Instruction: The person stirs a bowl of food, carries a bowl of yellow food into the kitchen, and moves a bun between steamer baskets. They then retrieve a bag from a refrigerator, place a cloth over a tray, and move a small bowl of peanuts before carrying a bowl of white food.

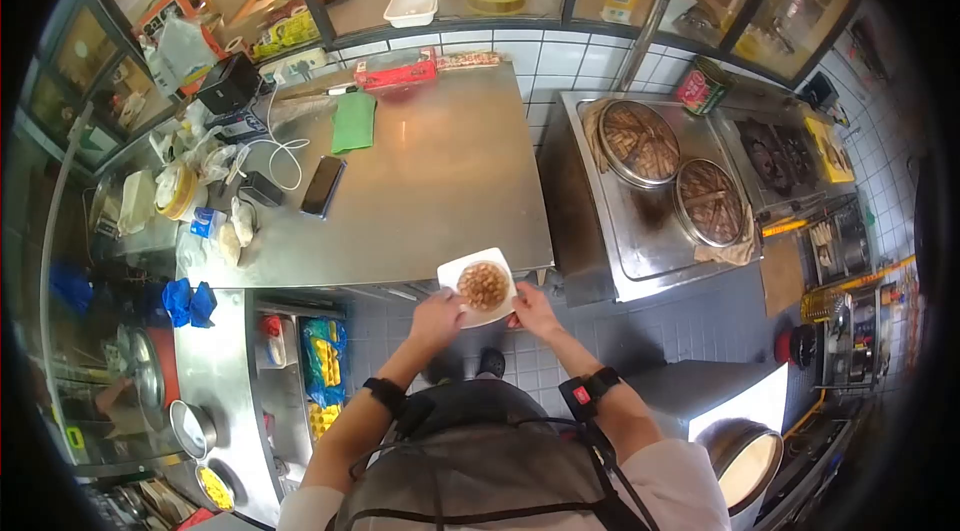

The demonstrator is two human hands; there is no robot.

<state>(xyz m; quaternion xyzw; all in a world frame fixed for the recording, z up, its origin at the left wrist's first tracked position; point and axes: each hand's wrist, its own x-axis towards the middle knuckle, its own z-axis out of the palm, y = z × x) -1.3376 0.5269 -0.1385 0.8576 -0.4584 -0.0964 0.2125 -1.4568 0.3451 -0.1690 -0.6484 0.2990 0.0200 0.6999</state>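
Observation:
A square white plate (449,274) is held level in front of my body, just off the front edge of the steel table. On it sits a round heap of small brown pieces (483,286), perhaps beans or nuts; the kind is too small to tell. My left hand (438,318) grips the plate's left near side, fingers closed on the rim. Across from it, my right hand (533,311) pinches the right near edge. Both wrists wear dark bands.
The steel table (440,181) bears a phone (323,186), a green cloth (353,121) and a red box (396,69). Right of it, a steamer stove (640,251) carries two round steamers (640,143). A large pot (745,466) stands at lower right. Bowls sit on the left counter (225,331).

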